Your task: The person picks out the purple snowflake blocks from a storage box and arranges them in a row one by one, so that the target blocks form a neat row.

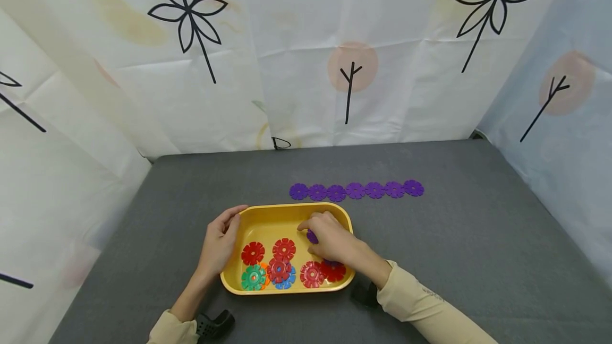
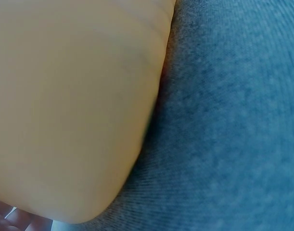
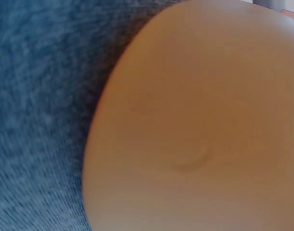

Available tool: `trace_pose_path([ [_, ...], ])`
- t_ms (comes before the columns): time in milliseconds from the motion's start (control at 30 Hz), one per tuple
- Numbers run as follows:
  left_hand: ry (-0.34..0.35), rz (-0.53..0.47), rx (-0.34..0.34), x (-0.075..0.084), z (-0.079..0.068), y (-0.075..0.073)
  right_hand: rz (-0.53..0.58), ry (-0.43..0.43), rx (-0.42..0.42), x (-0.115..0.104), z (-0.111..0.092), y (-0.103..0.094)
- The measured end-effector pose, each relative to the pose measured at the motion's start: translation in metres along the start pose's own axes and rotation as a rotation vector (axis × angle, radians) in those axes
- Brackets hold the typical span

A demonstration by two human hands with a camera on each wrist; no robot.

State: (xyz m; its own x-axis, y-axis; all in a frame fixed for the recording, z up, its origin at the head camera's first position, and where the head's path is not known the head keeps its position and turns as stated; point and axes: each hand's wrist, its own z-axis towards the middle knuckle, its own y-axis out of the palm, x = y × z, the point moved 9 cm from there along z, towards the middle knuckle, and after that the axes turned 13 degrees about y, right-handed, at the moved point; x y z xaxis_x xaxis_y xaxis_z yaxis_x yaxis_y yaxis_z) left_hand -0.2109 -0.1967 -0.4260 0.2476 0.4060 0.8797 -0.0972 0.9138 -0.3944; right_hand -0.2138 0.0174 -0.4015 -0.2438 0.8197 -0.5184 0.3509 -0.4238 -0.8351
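Note:
A shallow yellow tray (image 1: 268, 216) lies on the grey table with several flower-shaped plastic discs inside. My left hand (image 1: 217, 243) grips the tray at its far left corner, fingers along the rim. Reaching into the tray's right side, my right hand (image 1: 332, 238) has its thumb and forefinger bent about a purple flower disc (image 1: 312, 236), partly hidden by the hand. Red discs (image 1: 253, 253), a green disc (image 1: 253, 278) and a blue disc (image 1: 286, 282) lie toward the near side. Skin fills much of both wrist views, and no discs show there.
Beyond the tray, several purple flower discs (image 1: 355, 190) form a row from left to right on the grey table (image 1: 478, 238). White printed cloth (image 1: 296, 68) stands behind the table and at its sides. Dark wrist devices (image 1: 215, 324) sit by both cuffs.

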Motion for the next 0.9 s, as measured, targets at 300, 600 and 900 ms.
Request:
trace_pose_path([
  [300,0.002,-0.003,0.004,0.0009,-0.0004,-0.0002,0.001,0.014,0.012,-0.0006,0.0019,0.0001],
  [600,-0.001,-0.01,0.003,0.0001,0.0004,0.0007,0.03,0.127,-0.008,0.0059,0.0037,-0.0005],
  [900,-0.01,0.002,0.007,0.0002,-0.0001,0.0001,-0.059,0.125,-0.051,0.006,0.0074,0.004],
])
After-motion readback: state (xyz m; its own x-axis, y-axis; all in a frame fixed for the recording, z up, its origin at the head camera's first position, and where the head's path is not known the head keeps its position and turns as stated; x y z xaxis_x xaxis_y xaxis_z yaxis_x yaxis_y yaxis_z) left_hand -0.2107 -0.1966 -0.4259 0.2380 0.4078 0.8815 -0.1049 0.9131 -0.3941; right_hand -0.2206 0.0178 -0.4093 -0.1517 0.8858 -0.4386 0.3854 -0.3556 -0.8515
